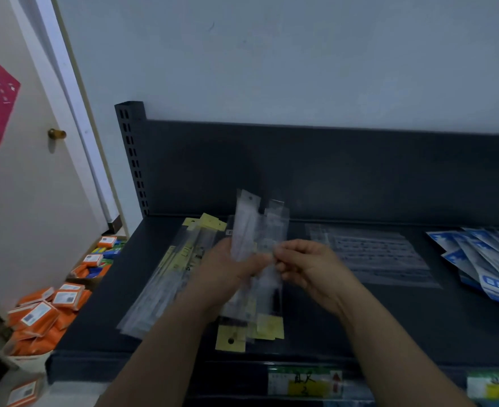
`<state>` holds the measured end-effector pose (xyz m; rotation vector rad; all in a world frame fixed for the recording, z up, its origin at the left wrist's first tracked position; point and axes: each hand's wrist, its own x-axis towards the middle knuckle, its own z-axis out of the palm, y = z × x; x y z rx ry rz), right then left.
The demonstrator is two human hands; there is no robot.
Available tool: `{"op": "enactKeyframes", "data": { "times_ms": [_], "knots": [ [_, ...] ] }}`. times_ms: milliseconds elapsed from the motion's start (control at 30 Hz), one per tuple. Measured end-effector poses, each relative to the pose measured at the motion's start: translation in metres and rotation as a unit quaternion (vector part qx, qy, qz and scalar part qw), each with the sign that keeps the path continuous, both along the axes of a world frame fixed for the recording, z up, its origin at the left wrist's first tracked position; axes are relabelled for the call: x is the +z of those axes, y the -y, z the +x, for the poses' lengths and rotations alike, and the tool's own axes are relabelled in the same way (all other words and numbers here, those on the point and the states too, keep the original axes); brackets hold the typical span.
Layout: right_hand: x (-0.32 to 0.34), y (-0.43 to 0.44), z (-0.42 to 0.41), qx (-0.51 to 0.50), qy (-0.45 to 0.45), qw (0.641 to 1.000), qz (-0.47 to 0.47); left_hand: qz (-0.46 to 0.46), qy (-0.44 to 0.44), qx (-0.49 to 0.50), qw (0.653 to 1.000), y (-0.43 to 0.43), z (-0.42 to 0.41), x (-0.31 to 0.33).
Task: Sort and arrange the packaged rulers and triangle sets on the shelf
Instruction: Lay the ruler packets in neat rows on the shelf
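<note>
My left hand (224, 277) grips a bundle of clear packaged rulers (257, 230), held upright above the dark shelf (360, 318); its yellow header cards (248, 333) hang at the lower end. My right hand (310, 265) pinches one pack in the same bundle at its middle. A row of long packaged rulers with yellow headers (172, 268) lies on the shelf to the left. Clear flat packs (371, 254) lie to the right, and blue-and-white packaged sets (483, 259) are fanned out at the far right.
The shelf's dark back panel (330, 171) and slotted upright post (130, 154) stand behind. Price labels (304, 380) sit on the front edge. Orange packets (45, 312) are piled in boxes on the floor at left, beside a door (22, 186).
</note>
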<state>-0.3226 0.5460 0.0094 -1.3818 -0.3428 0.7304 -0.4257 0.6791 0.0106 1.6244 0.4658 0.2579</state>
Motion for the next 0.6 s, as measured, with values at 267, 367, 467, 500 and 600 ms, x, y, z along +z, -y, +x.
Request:
{"op": "enactKeyframes", "data": {
  "times_ms": [267,367,467,500,600],
  "knots": [
    [-0.026,0.006,0.007,0.073,0.414,0.854,-0.307,0.089,-0.043,0.114,0.989,-0.038,-0.012,-0.003],
    [-0.031,0.008,0.002,0.157,0.465,0.792,-0.363,0.029,-0.026,0.12,0.992,-0.038,-0.013,-0.004],
    [-0.03,0.022,0.011,0.107,0.482,0.773,-0.398,-0.009,-0.01,0.119,0.993,-0.038,-0.013,-0.005],
    [-0.029,0.027,0.013,0.101,0.472,0.779,-0.4,-0.025,-0.005,0.12,0.992,-0.039,-0.013,-0.006],
    [-0.029,0.034,0.016,0.091,0.456,0.794,-0.391,-0.075,0.004,0.109,0.991,-0.038,-0.013,-0.005]
  ]
}}
